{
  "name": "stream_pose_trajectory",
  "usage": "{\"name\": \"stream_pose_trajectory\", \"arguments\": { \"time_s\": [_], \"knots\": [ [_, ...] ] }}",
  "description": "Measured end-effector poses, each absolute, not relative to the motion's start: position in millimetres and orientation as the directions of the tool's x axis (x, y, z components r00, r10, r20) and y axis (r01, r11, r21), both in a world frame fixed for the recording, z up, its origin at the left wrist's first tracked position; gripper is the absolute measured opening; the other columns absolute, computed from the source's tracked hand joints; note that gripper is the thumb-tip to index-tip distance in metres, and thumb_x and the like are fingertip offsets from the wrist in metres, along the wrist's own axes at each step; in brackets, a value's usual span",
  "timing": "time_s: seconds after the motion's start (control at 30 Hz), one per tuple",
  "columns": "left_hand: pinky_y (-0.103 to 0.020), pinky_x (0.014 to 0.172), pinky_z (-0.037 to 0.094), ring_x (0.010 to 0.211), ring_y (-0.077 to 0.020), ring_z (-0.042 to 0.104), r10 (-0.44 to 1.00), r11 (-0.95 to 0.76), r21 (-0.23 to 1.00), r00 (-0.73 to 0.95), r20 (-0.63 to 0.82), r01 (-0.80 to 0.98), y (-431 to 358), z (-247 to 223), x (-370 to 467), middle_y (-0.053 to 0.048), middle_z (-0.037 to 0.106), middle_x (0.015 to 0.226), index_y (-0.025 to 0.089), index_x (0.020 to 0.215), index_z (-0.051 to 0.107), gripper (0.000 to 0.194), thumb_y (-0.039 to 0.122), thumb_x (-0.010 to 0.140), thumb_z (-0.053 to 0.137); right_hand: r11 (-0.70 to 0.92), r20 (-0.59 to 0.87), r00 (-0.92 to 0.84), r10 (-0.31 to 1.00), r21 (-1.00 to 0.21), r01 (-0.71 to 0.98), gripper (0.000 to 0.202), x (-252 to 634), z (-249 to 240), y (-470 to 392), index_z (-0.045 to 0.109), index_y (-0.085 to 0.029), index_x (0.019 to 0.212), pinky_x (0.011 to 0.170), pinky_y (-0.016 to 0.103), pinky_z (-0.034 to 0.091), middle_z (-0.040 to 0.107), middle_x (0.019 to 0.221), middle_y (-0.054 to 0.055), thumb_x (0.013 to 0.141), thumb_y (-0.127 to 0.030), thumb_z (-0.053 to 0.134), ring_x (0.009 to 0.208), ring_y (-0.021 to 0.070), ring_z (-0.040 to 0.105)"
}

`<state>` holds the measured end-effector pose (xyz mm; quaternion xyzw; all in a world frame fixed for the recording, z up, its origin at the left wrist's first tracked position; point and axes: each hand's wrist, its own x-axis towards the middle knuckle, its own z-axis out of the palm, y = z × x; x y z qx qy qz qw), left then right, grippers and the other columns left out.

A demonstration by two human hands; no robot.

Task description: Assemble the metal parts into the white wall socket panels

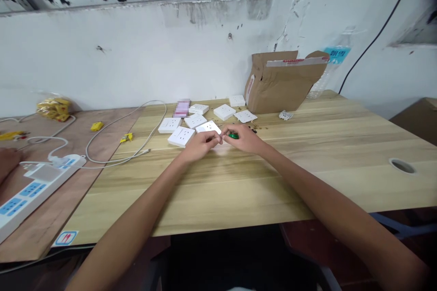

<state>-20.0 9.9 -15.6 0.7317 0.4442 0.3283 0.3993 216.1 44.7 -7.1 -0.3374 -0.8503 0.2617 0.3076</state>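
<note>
Both hands meet over the middle of the wooden table (pixel 218 191). My left hand (pixel 202 144) has its thumb and forefinger pinched together; whatever lies between them is too small to name. Fingertip to fingertip with it, my right hand (pixel 243 138) is curled round a green object (pixel 234 136), which looks like a tool handle. Just behind the fingers lies a white socket plate (pixel 209 127). More white socket pieces, such as one (pixel 181 137) beside my left hand and one (pixel 224 112) farther back, are spread around. Small dark and brass-coloured bits (pixel 254 131) lie by my right hand.
A cardboard box (pixel 283 84) stands at the back against the wall, with a plastic bottle (pixel 327 70) behind it. At the left are a white power strip (pixel 41 191), looping cables, yellow pieces (pixel 97 126) and another person's hand (pixel 9 161). A round hole (pixel 403 166) is at the right.
</note>
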Motion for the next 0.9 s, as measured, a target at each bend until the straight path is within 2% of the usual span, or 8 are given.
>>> {"name": "stream_pose_trajectory", "arguments": {
  "time_s": [0.1,0.2,0.27,0.47,0.6,0.77,0.9],
  "knots": [
    [-0.028,0.068,0.035,0.069,-0.018,0.049,0.905,-0.356,0.815,0.387,0.177,0.457,10,-19,-17,0.001,0.063,0.075,0.021,0.095,0.077,0.027,0.042,0.102,0.062,0.655,0.336,-0.61,0.718,-0.623,0.428,0.018,218,-12,51,0.08,-0.024,0.1,0.076,0.031,0.045,0.081,0.094,0.001,0.093,-0.019,0.064,0.083,0.0198,0.069],
    [-0.029,0.068,0.037,0.069,-0.0189,0.052,0.908,-0.381,0.78,0.358,0.216,0.496,9,-21,-13,0.001,0.066,0.075,0.021,0.103,0.077,0.024,0.039,0.103,0.061,0.659,0.334,-0.606,0.721,-0.6,0.453,0.023,223,-18,60,0.081,-0.025,0.105,0.084,0.033,0.049,0.084,0.106,0.003,0.09,-0.016,0.066,0.095,0.0227,0.073],
    [-0.029,0.068,0.038,0.068,-0.0189,0.054,0.909,-0.39,0.764,0.346,0.232,0.514,9,-22,-12,0.001,0.067,0.076,0.021,0.107,0.076,0.021,0.036,0.103,0.062,0.654,0.326,-0.603,0.728,-0.595,0.468,0.024,226,-21,65,0.082,-0.025,0.106,0.085,0.033,0.05,0.085,0.107,0.004,0.09,-0.016,0.068,0.096,0.0234,0.074],
    [-0.031,0.07,0.042,0.073,-0.0209,0.061,0.9,-0.416,0.727,0.363,0.242,0.546,10,-22,-14,-0.003,0.074,0.083,0.021,0.1,0.074,0.017,0.032,0.103,0.061,0.648,0.347,-0.577,0.739,-0.601,0.469,0.018,230,-22,71,0.083,-0.022,0.1,0.084,0.032,0.051,0.085,0.097,0.004,0.092,-0.019,0.068,0.089,0.0215,0.073],
    [-0.033,0.072,0.043,0.077,-0.0231,0.066,0.885,-0.463,0.606,0.376,0.274,0.647,10,-25,-15,-0.006,0.078,0.091,0.022,0.1,0.073,0.016,0.027,0.103,0.058,0.646,0.332,-0.585,0.74,-0.593,0.48,0.02,229,-20,68,0.083,-0.023,0.107,0.085,0.033,0.052,0.086,0.104,0.004,0.093,-0.019,0.069,0.093,0.0224,0.075],
    [-0.038,0.077,0.047,0.093,-0.0285,0.073,0.871,-0.491,0.414,0.426,0.244,0.767,12,-30,-17,-0.011,0.082,0.115,0.023,0.114,0.077,0.023,0.028,0.106,0.056,0.657,0.265,-0.609,0.747,-0.434,0.617,0.025,235,-27,71,0.079,-0.024,0.115,0.09,0.037,0.053,0.084,0.12,0.008,0.095,-0.014,0.069,0.109,0.0286,0.075],
    [-0.039,0.076,0.048,0.095,-0.031,0.074,0.875,-0.483,0.359,0.432,0.219,0.798,11,-31,-16,-0.013,0.082,0.117,0.024,0.121,0.079,0.028,0.031,0.107,0.056,0.646,0.251,-0.596,0.763,-0.341,0.683,0.022,240,-31,74,0.078,-0.024,0.116,0.094,0.041,0.054,0.081,0.125,0.012,0.098,-0.016,0.069,0.116,0.0321,0.072]
  ]
}}
